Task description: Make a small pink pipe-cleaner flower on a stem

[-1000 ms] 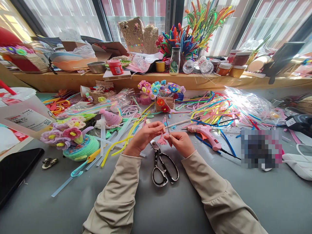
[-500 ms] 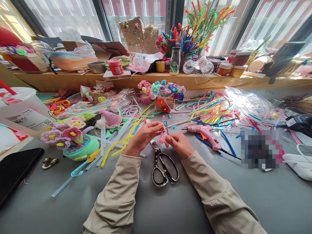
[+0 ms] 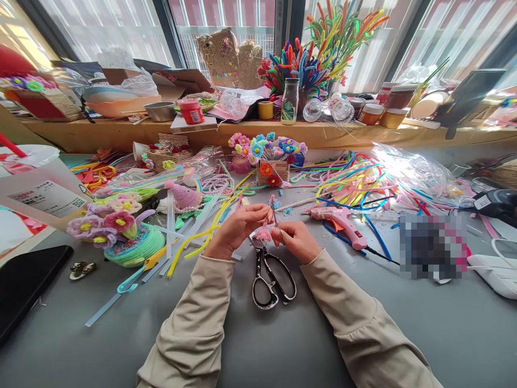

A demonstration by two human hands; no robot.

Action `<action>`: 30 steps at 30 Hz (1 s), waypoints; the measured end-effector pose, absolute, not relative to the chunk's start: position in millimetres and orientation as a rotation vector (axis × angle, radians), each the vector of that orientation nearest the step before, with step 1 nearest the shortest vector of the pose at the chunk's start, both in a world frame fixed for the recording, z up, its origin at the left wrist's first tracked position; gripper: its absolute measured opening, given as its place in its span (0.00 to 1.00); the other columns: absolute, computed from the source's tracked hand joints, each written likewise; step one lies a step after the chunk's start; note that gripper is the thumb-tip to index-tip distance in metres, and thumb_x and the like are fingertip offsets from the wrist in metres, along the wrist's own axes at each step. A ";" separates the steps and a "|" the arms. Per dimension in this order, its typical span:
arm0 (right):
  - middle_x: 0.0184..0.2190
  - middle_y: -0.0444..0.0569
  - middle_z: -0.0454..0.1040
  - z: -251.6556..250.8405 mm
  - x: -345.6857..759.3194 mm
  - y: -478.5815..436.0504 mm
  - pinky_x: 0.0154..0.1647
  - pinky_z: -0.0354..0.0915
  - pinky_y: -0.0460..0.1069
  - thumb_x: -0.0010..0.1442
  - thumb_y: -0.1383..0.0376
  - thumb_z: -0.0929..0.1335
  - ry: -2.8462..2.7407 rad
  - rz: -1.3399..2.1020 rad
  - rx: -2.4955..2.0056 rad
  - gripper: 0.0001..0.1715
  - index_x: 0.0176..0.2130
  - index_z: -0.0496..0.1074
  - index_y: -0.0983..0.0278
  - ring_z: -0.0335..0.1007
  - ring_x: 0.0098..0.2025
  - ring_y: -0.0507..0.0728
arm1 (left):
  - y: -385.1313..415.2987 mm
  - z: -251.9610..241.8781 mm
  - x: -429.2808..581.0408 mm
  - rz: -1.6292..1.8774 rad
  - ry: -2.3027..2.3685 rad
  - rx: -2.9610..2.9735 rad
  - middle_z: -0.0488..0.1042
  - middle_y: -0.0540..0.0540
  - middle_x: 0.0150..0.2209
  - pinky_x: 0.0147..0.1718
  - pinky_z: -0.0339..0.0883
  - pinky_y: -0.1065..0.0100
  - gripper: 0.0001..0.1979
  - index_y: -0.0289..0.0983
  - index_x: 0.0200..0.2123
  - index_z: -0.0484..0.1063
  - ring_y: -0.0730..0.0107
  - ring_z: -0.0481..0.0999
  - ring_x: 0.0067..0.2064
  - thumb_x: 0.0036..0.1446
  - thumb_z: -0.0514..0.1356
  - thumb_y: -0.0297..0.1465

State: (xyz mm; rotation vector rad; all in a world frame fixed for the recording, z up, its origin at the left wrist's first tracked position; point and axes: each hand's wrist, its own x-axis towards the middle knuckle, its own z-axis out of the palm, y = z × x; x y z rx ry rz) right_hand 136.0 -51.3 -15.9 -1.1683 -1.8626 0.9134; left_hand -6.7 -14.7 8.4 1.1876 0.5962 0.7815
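Observation:
My left hand [image 3: 244, 225] pinches a fuzzy pink pipe-cleaner piece [image 3: 264, 234] between thumb and fingertips. The piece hangs down beside my right hand [image 3: 297, 237]. That hand is closed on small thin-bladed scissors [image 3: 274, 209], their blades pointing away from me and their handle mostly covered by the fingers. The blades are close to the pink piece; whether they touch it I cannot tell. Large black-handled scissors [image 3: 270, 280] lie on the grey table [image 3: 278, 345] just below both hands, their blades partly hidden under the pink piece and left hand.
Right of my hands lies a pink hot glue gun [image 3: 341, 222] with its cord. Behind it spreads a pile of coloured pipe cleaners [image 3: 355, 180]. Clear glue sticks [image 3: 170, 210] and a green flower pot [image 3: 135, 245] are on the left. A black phone [image 3: 32, 285] rests at far left.
The small scissors' tips have tilted slightly left, and the pink piece has shifted a little left. My right hand has moved slightly left; the large scissors stay put.

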 end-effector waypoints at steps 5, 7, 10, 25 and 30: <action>0.11 0.40 0.56 -17.1 135.8 -50.3 0.19 0.47 0.43 0.50 0.53 0.60 -1.827 0.860 -1.145 0.25 0.12 0.59 0.66 0.50 0.17 0.46 | -13.5 6.9 -6.4 0.765 0.553 1.177 0.60 0.50 0.20 0.23 0.53 0.73 0.10 0.32 0.18 0.64 0.77 0.61 0.24 0.44 0.56 0.31; 0.11 0.41 0.56 -18.1 136.0 -49.4 0.20 0.48 0.42 0.50 0.54 0.60 -1.815 0.845 -1.153 0.25 0.12 0.59 0.66 0.50 0.17 0.46 | -13.3 5.8 -5.7 0.765 0.569 1.169 0.60 0.50 0.20 0.22 0.53 0.73 0.10 0.32 0.19 0.64 0.77 0.61 0.24 0.45 0.56 0.32; 0.11 0.41 0.56 -19.5 136.3 -48.3 0.20 0.48 0.42 0.50 0.53 0.60 -1.800 0.819 -1.182 0.26 0.11 0.58 0.66 0.50 0.17 0.46 | -13.5 4.7 -4.2 0.802 0.645 1.174 0.62 0.50 0.21 0.22 0.53 0.73 0.10 0.32 0.21 0.65 0.78 0.61 0.23 0.47 0.55 0.33; 0.13 0.40 0.53 -17.7 136.1 -49.9 0.19 0.45 0.43 0.50 0.49 0.57 -1.846 0.866 -1.217 0.28 0.13 0.57 0.66 0.47 0.18 0.46 | -14.6 6.2 -3.8 0.876 0.764 1.228 0.65 0.51 0.22 0.28 0.55 0.75 0.08 0.32 0.20 0.67 0.78 0.63 0.27 0.43 0.58 0.32; 0.14 0.41 0.55 -17.2 136.6 -50.1 0.20 0.45 0.44 0.51 0.50 0.56 -1.874 0.871 -1.205 0.27 0.13 0.57 0.66 0.47 0.19 0.46 | -14.7 7.3 -4.1 0.853 0.734 1.230 0.66 0.50 0.22 0.27 0.55 0.75 0.07 0.33 0.20 0.68 0.78 0.63 0.26 0.44 0.57 0.31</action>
